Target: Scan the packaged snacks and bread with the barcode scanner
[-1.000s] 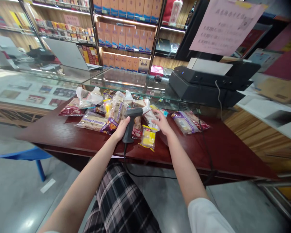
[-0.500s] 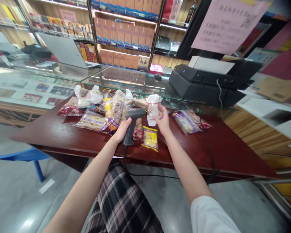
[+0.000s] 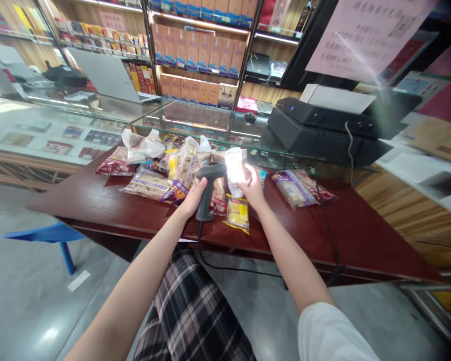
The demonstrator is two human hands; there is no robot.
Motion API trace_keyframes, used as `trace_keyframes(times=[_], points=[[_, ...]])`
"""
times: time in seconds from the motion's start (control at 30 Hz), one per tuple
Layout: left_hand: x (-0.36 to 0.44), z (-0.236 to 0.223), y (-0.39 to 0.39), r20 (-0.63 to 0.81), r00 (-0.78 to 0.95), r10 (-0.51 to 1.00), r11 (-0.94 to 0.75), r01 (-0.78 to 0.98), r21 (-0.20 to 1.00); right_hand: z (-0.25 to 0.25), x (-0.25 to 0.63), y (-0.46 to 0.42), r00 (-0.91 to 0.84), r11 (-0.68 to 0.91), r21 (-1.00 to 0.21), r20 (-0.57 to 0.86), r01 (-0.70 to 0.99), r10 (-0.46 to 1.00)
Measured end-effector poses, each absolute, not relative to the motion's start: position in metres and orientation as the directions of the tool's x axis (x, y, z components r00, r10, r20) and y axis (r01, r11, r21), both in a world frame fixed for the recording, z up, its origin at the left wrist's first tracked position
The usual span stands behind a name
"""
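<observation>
My left hand (image 3: 195,197) is wrapped round the handle of a dark grey barcode scanner (image 3: 206,195), its head turned to the right. In my right hand (image 3: 253,186) is a white paper-wrapped food packet (image 3: 235,168), held upright and lit bright white in front of the scanner. Just below lies a clear pack with yellow edges (image 3: 238,213), and a red-and-clear packet (image 3: 218,196) sits partly behind the scanner. To the left, a heap includes a purple-labelled bread bag (image 3: 147,184) and a red bag (image 3: 115,161).
Two more packets (image 3: 293,188) lie on the dark red table (image 3: 364,225) at right. Behind it stand a glass counter (image 3: 195,116), an open laptop (image 3: 104,75) and a black printer (image 3: 319,125). The scanner's cable (image 3: 240,268) hangs below the table edge. A blue stool (image 3: 45,233) is at left.
The white packet has become brightly lit and is tilted a little, nearer the scanner head. Both hands keep their hold. The whole view has shifted slightly.
</observation>
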State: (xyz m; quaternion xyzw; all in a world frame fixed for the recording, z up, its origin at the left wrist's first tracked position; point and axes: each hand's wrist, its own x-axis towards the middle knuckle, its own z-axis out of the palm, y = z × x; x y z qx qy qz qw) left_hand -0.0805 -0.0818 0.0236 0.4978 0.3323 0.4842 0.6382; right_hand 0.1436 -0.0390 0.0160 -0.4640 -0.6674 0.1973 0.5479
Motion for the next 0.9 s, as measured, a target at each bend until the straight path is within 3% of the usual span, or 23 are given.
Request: trace_keyframes(times=[0.3,0.43,0.53,0.7,0.8,0.9], points=[[-0.08,0.025,-0.082,0.04,0.296,0.955,0.058,-0.314,0.948,0.022,0.138,-0.046,0.025,0.464,-0.797,0.512,0.387,0.859],[-0.083,0.021,-0.079,0.035,0.291,0.956,0.077,-0.364,0.928,0.024,0.155,-0.041,0.111,0.428,-0.772,0.533,0.47,0.839],[-0.085,0.019,-0.077,0.037,0.297,0.954,0.087,-0.394,0.915,0.024,0.18,-0.036,0.299,0.291,-0.738,0.553,0.609,0.778],[-0.086,0.018,-0.076,0.028,0.292,0.956,0.099,-0.414,0.905,0.022,0.211,-0.041,0.503,-0.092,-0.661,0.465,0.745,0.729],[-0.087,0.017,-0.075,0.028,0.297,0.954,0.104,-0.419,0.902,0.021,0.211,-0.045,0.436,-0.103,-0.52,0.572,0.848,0.695],[-0.087,0.017,-0.075,0.041,0.3,0.953,0.096,-0.428,0.898,0.014,0.202,-0.04,0.154,0.083,-0.344,0.608,0.935,0.779]])
